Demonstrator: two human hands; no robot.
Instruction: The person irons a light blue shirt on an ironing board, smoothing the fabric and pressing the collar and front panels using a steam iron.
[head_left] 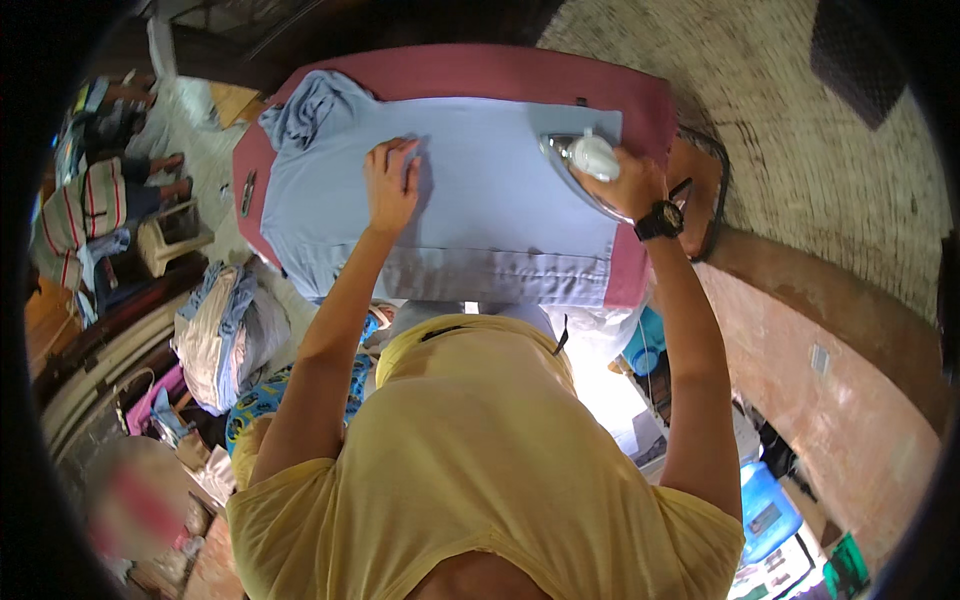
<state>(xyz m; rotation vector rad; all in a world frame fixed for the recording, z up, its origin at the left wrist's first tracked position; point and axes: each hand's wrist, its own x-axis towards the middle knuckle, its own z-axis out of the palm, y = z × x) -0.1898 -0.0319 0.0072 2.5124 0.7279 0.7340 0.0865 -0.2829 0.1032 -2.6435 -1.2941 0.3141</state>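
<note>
A light blue shirt (480, 190) lies spread over a maroon-covered ironing board (480, 72). Its far left part is bunched up, and the near edge hangs in folds toward me. My right hand (637, 188), with a black watch on the wrist, is wrapped round the handle of a clothes iron (596, 158). The iron rests at the right part of the shirt, its tip pointing far left. My left hand (393, 187) lies on the fabric left of the middle, fingers apart and slightly bent, holding nothing.
A small dark slim object (248, 193) lies at the board's left end. On the left are a beige stool (172, 236), a heap of clothes (222, 335) and a striped cloth (85, 215). A low wall (810, 320) curves along the right, near a blue water jug (768, 515).
</note>
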